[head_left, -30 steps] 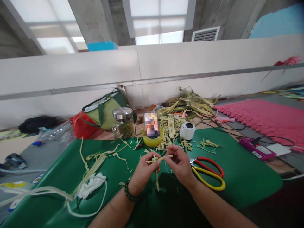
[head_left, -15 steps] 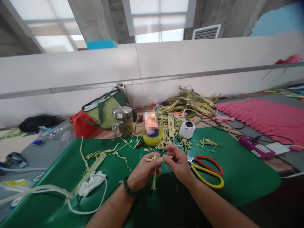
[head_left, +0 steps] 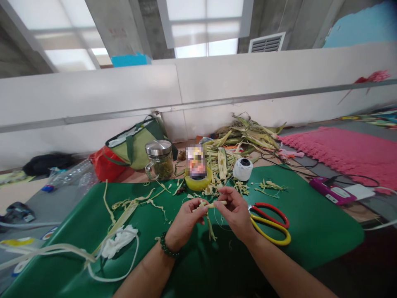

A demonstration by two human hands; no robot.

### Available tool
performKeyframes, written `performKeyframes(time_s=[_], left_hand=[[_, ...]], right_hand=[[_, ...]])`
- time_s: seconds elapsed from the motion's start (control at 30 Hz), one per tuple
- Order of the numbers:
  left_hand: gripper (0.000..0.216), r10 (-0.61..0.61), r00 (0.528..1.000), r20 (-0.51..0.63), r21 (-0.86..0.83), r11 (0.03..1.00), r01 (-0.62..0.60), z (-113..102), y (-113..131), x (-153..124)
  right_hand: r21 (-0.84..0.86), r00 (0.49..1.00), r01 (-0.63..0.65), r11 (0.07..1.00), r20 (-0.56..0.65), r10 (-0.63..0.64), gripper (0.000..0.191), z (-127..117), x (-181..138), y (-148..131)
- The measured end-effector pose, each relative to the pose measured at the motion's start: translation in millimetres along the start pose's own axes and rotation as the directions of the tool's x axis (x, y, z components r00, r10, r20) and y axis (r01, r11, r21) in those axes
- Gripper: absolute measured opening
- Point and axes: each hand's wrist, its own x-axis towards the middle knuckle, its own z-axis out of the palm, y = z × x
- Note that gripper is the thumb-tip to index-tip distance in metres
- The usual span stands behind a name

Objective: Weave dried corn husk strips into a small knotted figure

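Note:
My left hand (head_left: 190, 219) is pinched on a small bundle of pale green corn husk strips (head_left: 211, 230), whose loose end hangs down between the hands. A rolled husk strip (head_left: 213, 205) lies crosswise at the bundle's top, and my right hand (head_left: 235, 212) pinches its right end. Thin white thread loops below the fingers. Just right of my right hand, scissors (head_left: 269, 223) with one red and one yellow handle lie on the green mat (head_left: 322, 231). A dark bead bracelet (head_left: 168, 245) circles my left wrist.
Behind the hands stand a yellow tape roll (head_left: 198, 183) with a blurred-out object on it, a white thread spool (head_left: 242, 169) and a lidded glass jar (head_left: 159, 161). Dry husks (head_left: 251, 134) pile up against the wall. White cable (head_left: 133, 256) and crumpled tissue (head_left: 119, 242) lie at left.
The hanging end of the husk bundle has swung to the right. My right hand has moved slightly right along the crosswise strip, still pinching it; the view has shifted a little.

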Motion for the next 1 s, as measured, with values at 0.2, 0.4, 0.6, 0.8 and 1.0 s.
performKeyframes(time_s=[0.2, 0.4, 0.6, 0.8, 1.0], left_hand=[[0.032, 0.017, 0.999, -0.032, -0.023, 1.000, -0.018, 5.6, 0.9, -3.5], [0.027, 0.111, 0.994, 0.014, 0.121, 0.986, -0.112, 5.9, 1.1, -7.4], [0.028, 0.132, 0.984, -0.117, 0.059, 0.990, -0.126, -0.7, 4.3, -4.0], [0.030, 0.138, 0.967, -0.216, -0.053, 0.987, -0.152, -1.7, 6.0, 1.5], [0.030, 0.139, 0.970, -0.200, -0.048, 0.987, -0.151, -3.0, 6.7, 0.1]], right_hand=[[0.012, 0.998, -0.042, 0.999, 0.049, 0.042, 0.027, -1.8, -5.7, -4.8], [0.018, 0.971, -0.181, 0.983, 0.163, 0.175, 0.038, -11.2, -11.3, -9.6], [-0.691, 0.939, 0.066, 0.719, 0.287, 0.190, 0.021, -85.7, -13.1, -23.9], [-0.971, 0.866, 0.178, 0.157, 0.230, 0.444, 0.050, -139.9, -19.2, -15.8], [-0.947, 0.840, 0.238, 0.217, 0.312, 0.444, 0.076, -144.4, -16.5, -17.2]])
